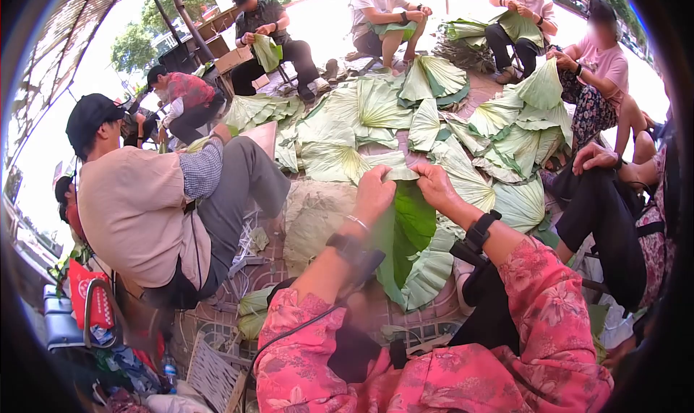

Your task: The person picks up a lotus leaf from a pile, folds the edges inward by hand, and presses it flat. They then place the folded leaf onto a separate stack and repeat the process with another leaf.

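A large green lotus leaf (410, 239) hangs folded in front of me, dark green inside and pale on its ribbed edge. My left hand (374, 193) pinches its upper edge on the left. My right hand (435, 184) grips the same edge on the right, close beside the left. Both wrists wear black bands, and my sleeves are pink with a flower print.
A heap of pale green leaves (405, 117) covers the ground ahead. Several people sit around it folding leaves: one in a beige shirt (141, 203) close on my left, one in dark trousers (607, 218) on my right. A white basket (213, 373) stands low left.
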A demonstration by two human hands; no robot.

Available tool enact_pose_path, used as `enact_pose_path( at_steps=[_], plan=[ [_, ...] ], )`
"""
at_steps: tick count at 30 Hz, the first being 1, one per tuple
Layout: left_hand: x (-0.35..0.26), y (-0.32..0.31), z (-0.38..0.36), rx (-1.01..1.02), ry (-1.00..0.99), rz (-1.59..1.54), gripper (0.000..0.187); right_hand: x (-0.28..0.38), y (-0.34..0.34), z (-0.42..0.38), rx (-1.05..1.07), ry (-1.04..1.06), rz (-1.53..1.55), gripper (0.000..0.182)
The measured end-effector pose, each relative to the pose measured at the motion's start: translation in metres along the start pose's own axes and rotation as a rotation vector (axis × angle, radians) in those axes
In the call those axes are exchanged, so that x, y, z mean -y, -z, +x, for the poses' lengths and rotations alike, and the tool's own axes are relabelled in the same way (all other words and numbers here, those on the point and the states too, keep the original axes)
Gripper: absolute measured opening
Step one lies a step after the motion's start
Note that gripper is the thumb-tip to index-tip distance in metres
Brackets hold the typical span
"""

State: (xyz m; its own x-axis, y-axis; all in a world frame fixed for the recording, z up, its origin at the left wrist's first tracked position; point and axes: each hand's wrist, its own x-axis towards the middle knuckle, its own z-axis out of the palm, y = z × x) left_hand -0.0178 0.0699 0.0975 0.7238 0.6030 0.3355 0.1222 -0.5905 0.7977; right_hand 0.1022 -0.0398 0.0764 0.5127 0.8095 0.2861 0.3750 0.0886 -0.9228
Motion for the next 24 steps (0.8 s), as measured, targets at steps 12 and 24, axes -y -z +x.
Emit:
enact_pose_path(
  at_steps=[12,24],
  plan=[
    [-0.021,0.022,0.001,-0.012,-0.219,0.216,0.013,0.043,0.003,-0.005,-0.115,0.442,-0.44,0.025],
    [-0.027,0.019,-0.002,0.121,-0.283,0.396,0.022,0.019,0.007,0.006,-0.069,0.353,-0.408,0.017]
  ],
)
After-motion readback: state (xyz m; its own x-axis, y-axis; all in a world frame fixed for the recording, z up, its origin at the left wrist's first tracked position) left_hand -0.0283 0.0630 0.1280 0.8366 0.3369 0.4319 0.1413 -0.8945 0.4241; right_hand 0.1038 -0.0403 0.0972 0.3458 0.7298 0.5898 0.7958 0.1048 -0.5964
